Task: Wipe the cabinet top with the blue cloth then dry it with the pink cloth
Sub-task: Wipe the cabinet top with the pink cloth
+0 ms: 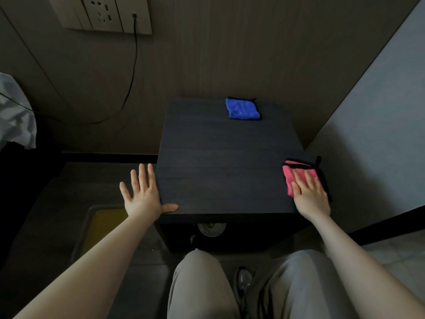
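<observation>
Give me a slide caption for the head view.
Right hand presses pink cloth on dark cabinet top; blue cloth lies behind.

Counted on and around the dark cabinet

Two cloths: one blue cloth [242, 109] far on the cabinet top [220, 162], one pink cloth [299, 176] near right. Two hands: left hand [143, 194] at the near left edge, right hand [310, 195] on the pink one. One cabinet. One socket panel [103, 13], one cable [133, 72].

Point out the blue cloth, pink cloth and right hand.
blue cloth [242, 108], head view, centre of its fabric.
pink cloth [290, 174], head view, bare left part.
right hand [310, 194], head view, back of the hand.
</observation>
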